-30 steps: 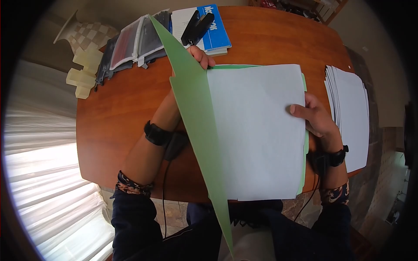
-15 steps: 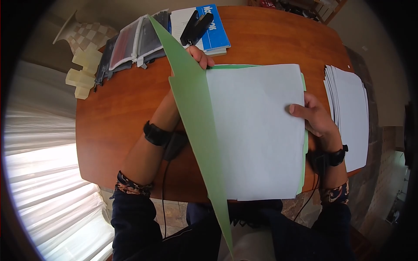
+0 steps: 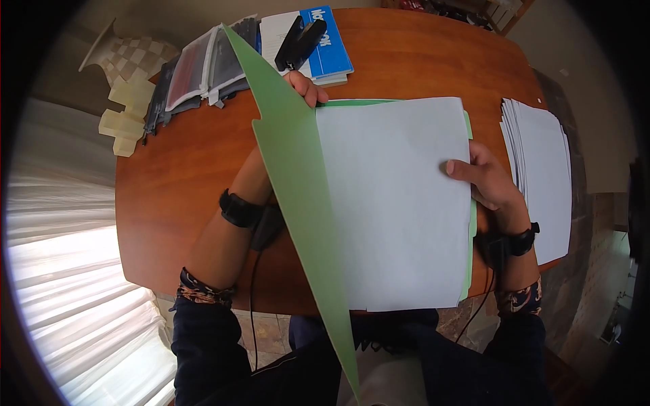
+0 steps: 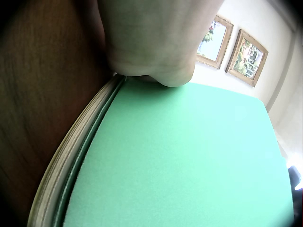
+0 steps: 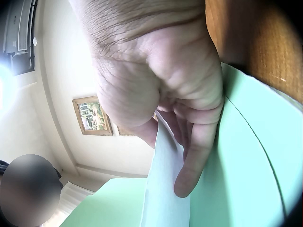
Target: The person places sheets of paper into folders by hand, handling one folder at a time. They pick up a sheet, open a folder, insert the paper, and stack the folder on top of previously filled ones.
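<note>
A green folder [image 3: 288, 155] is held over the near part of the table, its left cover tilted up. White paper [image 3: 399, 203] lies inside, with green edges showing past its right side. My left hand [image 3: 306, 88] grips the folder near the top of its fold; the cover hides part of this hand. In the left wrist view, several layered edges [image 4: 75, 146] run beside the green cover. My right hand [image 3: 491, 179] holds the paper at its right edge, thumb on top. The right wrist view shows its fingers [image 5: 194, 161] behind the paper, against a green sheet.
A stack of white sheets [image 3: 538, 183] lies at the table's right edge. At the back left are zip pouches [image 3: 196, 74], pale yellow folded pieces [image 3: 125, 125], a blue and white notebook [image 3: 332, 47] and a black stapler [image 3: 301, 44]. Cables hang from both wrists.
The head view has shifted slightly, so everything sits a little further left. Both hands keep the same hold on the folder and paper.
</note>
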A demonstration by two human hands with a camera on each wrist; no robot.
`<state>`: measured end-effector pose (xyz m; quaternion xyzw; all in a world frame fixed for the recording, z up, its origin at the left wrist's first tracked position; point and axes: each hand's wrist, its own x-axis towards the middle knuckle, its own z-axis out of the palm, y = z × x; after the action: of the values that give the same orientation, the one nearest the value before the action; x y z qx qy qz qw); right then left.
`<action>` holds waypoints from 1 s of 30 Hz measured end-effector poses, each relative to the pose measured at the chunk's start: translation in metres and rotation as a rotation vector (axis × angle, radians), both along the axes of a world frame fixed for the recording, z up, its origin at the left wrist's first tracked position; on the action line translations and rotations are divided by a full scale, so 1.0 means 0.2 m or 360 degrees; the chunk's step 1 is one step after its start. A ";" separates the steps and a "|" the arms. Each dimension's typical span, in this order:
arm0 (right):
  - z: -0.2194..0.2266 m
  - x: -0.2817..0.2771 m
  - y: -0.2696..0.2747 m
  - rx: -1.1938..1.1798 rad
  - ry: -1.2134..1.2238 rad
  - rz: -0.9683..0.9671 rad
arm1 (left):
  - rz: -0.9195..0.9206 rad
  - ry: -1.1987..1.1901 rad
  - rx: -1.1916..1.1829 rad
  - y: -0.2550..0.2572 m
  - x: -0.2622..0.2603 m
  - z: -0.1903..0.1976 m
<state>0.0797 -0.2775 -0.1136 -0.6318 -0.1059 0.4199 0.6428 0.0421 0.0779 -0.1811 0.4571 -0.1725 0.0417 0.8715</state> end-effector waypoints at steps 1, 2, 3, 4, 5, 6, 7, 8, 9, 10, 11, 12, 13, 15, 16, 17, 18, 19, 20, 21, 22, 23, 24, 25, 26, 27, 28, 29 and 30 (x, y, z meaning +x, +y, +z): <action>0.00 0.00 0.00 0.0001 -0.0002 0.0005 | 0.0116 -0.0014 -0.0075 -0.02 0.00 0.00; 0.00 0.00 0.00 0.0001 -0.0003 0.0005 | 0.0116 -0.0015 -0.0075 -0.02 0.00 0.00; 0.00 0.00 0.00 -0.0005 0.0000 0.0005 | 0.0117 -0.0007 -0.0068 -0.02 0.00 0.00; 0.00 0.00 0.00 -0.0011 0.0002 0.0006 | 0.0117 0.0000 -0.0060 -0.01 0.00 0.00; 0.01 0.00 0.00 -0.0011 0.0002 0.0006 | 0.0117 0.0000 -0.0060 -0.01 0.00 0.00; 0.01 0.00 0.00 -0.0009 0.0003 0.0001 | 0.0106 -0.0001 -0.0074 -0.01 0.00 0.00; 0.01 -0.01 0.00 -0.0008 0.0005 -0.0005 | 0.0095 -0.0001 -0.0088 -0.01 0.00 0.00; 0.01 0.00 0.00 -0.0008 0.0005 -0.0005 | 0.0095 -0.0001 -0.0088 0.00 0.00 0.00; 0.00 0.00 0.00 -0.0011 0.0004 -0.0001 | -0.0007 -0.0017 -0.0003 0.03 0.00 0.00; 0.00 0.00 0.00 -0.0013 0.0003 0.0003 | -0.0109 -0.0032 0.0083 0.05 0.00 0.00; 0.00 0.00 0.00 -0.0013 0.0003 0.0003 | -0.0109 -0.0032 0.0083 0.05 0.01 -0.01; 0.00 0.00 0.00 -0.0009 0.0002 0.0008 | -0.0114 -0.0025 0.0073 0.05 0.00 -0.01; 0.00 0.00 0.00 -0.0006 0.0001 0.0014 | -0.0118 -0.0018 0.0061 0.05 0.00 0.00; 0.01 0.00 0.00 -0.0006 0.0005 0.0010 | -0.0122 -0.0013 0.0054 0.04 0.00 0.01; 0.01 0.00 0.00 -0.0005 0.0009 0.0005 | -0.0125 -0.0007 0.0046 0.04 0.00 0.01; 0.01 0.00 0.00 -0.0005 0.0010 0.0006 | -0.0125 -0.0007 0.0046 0.02 0.00 0.01; 0.00 0.00 0.00 -0.0003 0.0011 0.0000 | -0.0011 -0.0029 -0.0028 -0.01 0.00 0.00; 0.00 0.00 0.00 -0.0001 0.0013 -0.0006 | 0.0103 -0.0052 -0.0102 -0.02 0.01 -0.01; 0.00 0.00 0.00 -0.0001 0.0013 -0.0006 | 0.0103 -0.0051 -0.0102 -0.02 0.01 -0.01; 0.01 0.00 0.00 0.0003 0.0012 -0.0006 | 0.0093 -0.0052 -0.0085 -0.01 0.01 -0.01; 0.01 0.00 0.00 0.0007 0.0011 -0.0007 | 0.0083 -0.0053 -0.0068 0.00 0.01 -0.02; 0.00 0.00 0.00 0.0007 0.0010 -0.0007 | 0.0083 -0.0053 -0.0068 0.00 0.01 -0.02; 0.00 0.00 0.00 0.0004 -0.0011 -0.0007 | 0.0079 -0.0051 -0.0081 0.00 0.01 -0.02; 0.00 0.00 0.00 0.0001 -0.0032 -0.0007 | 0.0074 -0.0050 -0.0094 0.00 0.02 -0.02; 0.00 0.00 0.00 0.0001 -0.0032 -0.0007 | 0.0074 -0.0050 -0.0094 0.00 0.01 -0.02; 0.00 0.00 0.00 -0.0010 -0.0028 -0.0002 | 0.0073 -0.0044 -0.0104 -0.01 0.01 -0.02; 0.00 0.00 0.00 -0.0022 -0.0025 0.0004 | 0.0073 -0.0039 -0.0114 -0.01 0.01 -0.02; 0.00 0.00 0.00 -0.0022 -0.0025 0.0005 | 0.0074 -0.0039 -0.0115 -0.01 0.01 -0.02; 0.00 0.00 0.00 -0.0010 -0.0027 0.0006 | 0.0084 -0.0049 -0.0091 -0.01 0.01 -0.02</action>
<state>0.0795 -0.2775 -0.1137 -0.6371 -0.1112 0.4163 0.6391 0.0445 0.0768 -0.1847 0.4357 -0.1724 0.0767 0.8801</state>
